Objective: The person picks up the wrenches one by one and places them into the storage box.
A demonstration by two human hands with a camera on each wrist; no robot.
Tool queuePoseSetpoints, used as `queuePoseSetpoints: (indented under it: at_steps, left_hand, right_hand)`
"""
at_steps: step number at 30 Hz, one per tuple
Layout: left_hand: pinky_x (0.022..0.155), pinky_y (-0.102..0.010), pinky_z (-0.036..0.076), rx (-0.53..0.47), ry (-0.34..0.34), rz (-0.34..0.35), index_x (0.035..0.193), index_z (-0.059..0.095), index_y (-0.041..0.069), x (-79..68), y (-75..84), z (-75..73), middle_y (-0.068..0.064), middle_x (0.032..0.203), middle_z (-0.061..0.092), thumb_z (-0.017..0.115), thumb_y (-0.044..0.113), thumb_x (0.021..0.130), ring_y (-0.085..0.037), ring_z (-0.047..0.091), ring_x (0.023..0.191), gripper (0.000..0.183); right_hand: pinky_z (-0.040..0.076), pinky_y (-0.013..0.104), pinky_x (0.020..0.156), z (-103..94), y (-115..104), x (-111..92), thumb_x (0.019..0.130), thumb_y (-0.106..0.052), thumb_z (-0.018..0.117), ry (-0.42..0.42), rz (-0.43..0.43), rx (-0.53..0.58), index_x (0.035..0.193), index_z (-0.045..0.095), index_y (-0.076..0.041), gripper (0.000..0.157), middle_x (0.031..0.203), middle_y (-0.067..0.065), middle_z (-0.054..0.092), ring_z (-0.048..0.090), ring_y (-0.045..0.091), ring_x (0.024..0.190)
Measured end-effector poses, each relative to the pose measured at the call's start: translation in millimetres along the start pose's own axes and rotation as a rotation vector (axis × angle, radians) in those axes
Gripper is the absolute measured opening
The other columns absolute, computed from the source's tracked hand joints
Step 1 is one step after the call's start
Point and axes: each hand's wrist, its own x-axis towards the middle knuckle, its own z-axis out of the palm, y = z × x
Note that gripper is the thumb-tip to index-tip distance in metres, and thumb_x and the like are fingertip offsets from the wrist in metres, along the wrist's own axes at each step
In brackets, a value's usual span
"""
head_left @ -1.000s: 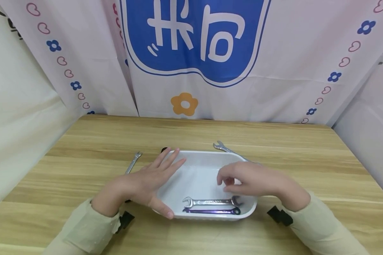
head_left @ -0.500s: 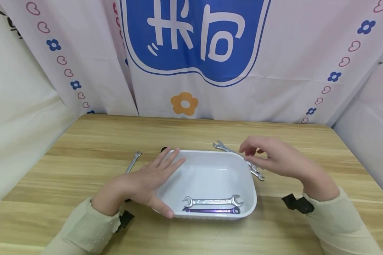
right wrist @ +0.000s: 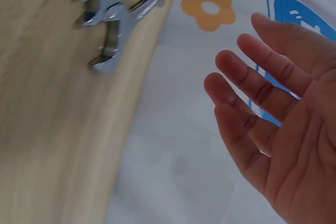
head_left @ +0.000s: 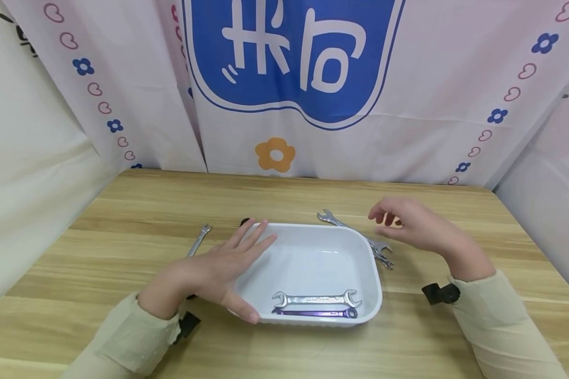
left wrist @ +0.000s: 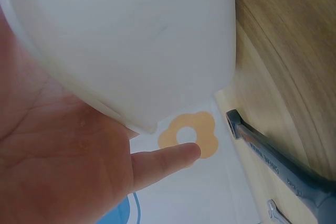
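Observation:
My left hand (head_left: 218, 273) rests on the left side of a white tray (head_left: 308, 227), fingers spread straight. Inside the tray, along its near wall, lie a silver open-ended wrench (head_left: 315, 300) and a purple combination wrench (head_left: 308, 313). My right hand (head_left: 412, 223) holds nothing, its fingers loosely bent, above the table to the right of the tray. Overlapping silver wrenches (head_left: 381, 246) lie below and left of it, behind the tray's far right corner; they also show in the right wrist view as silver wrenches (right wrist: 122, 17) on the wood.
Left of the tray a small silver wrench (head_left: 198, 241) lies on the wooden table (head_left: 123, 226). A dark wrench (left wrist: 283, 158) lies beside the tray, mostly hidden by my left hand in the head view. A printed white cloth (head_left: 436, 105) hangs behind the table.
My right hand has moved from over the tray out to the right, past the overlapping wrenches, and has risen slightly away from them. The left hand has stayed on the tray.

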Motion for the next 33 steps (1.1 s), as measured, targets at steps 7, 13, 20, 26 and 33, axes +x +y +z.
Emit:
queuePoseSetpoints:
  at_steps: [7,13,20,26,33]
  left_hand:
    - [0.111,-0.076,0.016,0.0,0.007,-0.006,0.162,0.004,0.016,-0.1,0.4,0.3,-0.006,0.167,-0.019,0.082,0.065,0.067,-0.038,-0.022,0.152,0.132]
    - [0.11,-0.076,0.016,-0.006,0.003,-0.016,0.162,0.003,0.017,-0.2,-0.7,0.5,-0.005,0.167,-0.019,0.081,0.067,0.066,-0.036,-0.022,0.152,0.133]
    - [0.109,-0.077,0.017,0.004,0.004,-0.016,0.162,0.003,0.018,0.2,-1.1,0.8,-0.004,0.166,-0.02,0.08,0.068,0.066,-0.037,-0.022,0.152,0.133]
    - [0.11,-0.077,0.015,0.0,0.003,-0.015,0.162,0.002,0.018,0.2,-0.5,0.5,-0.004,0.166,-0.021,0.081,0.067,0.066,-0.035,-0.024,0.151,0.133]
    - [0.109,-0.078,0.015,0.0,0.001,-0.019,0.162,0.002,0.019,-0.4,-0.8,0.3,-0.002,0.166,-0.022,0.08,0.068,0.066,-0.034,-0.024,0.151,0.133]
  right_hand:
    - [0.051,0.034,0.075,11.2,20,3,0.087,-0.017,0.075,-0.145,0.087,0.024,0.111,0.067,-0.002,0.029,0.096,0.006,0.067,0.06,0.017,0.087]
    - [0.049,0.032,0.073,20.7,25,6,0.086,-0.015,0.075,-0.246,0.137,0.016,0.107,0.068,-0.005,0.024,0.091,0.002,0.063,0.055,0.016,0.082]
    - [0.044,0.03,0.069,27.4,23,8,0.084,-0.012,0.075,-0.31,0.165,0.009,0.102,0.067,-0.006,0.021,0.083,0.001,0.058,0.051,0.015,0.078]
    - [0.043,0.03,0.069,28.8,22,9,0.086,-0.013,0.075,-0.312,0.191,0.012,0.1,0.064,-0.006,0.02,0.082,0.001,0.057,0.051,0.016,0.078]
    - [0.044,0.03,0.069,28.2,25,8,0.087,-0.016,0.074,-0.333,0.259,0.01,0.099,0.062,-0.006,0.02,0.084,0.003,0.058,0.052,0.017,0.079]
